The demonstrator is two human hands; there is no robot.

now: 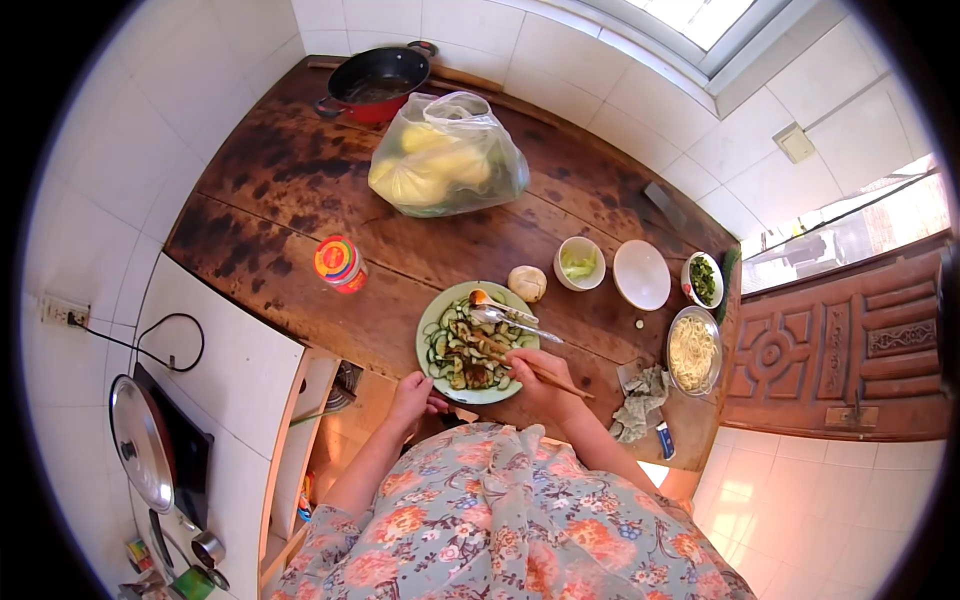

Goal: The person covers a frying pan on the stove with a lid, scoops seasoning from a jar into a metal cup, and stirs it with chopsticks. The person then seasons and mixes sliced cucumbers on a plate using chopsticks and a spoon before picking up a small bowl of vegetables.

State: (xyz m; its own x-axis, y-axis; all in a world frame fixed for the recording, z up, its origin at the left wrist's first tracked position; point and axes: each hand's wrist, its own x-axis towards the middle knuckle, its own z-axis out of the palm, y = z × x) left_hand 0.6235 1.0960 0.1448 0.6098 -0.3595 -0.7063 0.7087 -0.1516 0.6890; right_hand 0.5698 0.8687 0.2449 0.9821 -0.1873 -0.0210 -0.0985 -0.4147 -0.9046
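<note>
A light green plate (427, 318) of sliced cucumber (437, 345) and browned pieces (478, 374) rests near the table's front edge. My left hand (412, 402) is at its lower left rim, thumb on the edge and fingers curled beneath. In my right hand (538, 378), closed, is a pair of wooden chopsticks (566, 384), tips among the food. A metal spoon (491, 314) lies across the plate's upper right, its handle over the rim. Beside it is an orange and white utensil end (480, 297), whose kind I cannot make out.
Behind the plate stand a red-lidded jar (341, 264), a clear bag of yellow items (447, 165) and a red pot (378, 80). To the right are a pale round bulb (527, 284), bowls (580, 264), a noodle bowl (693, 350) and a cloth (640, 404).
</note>
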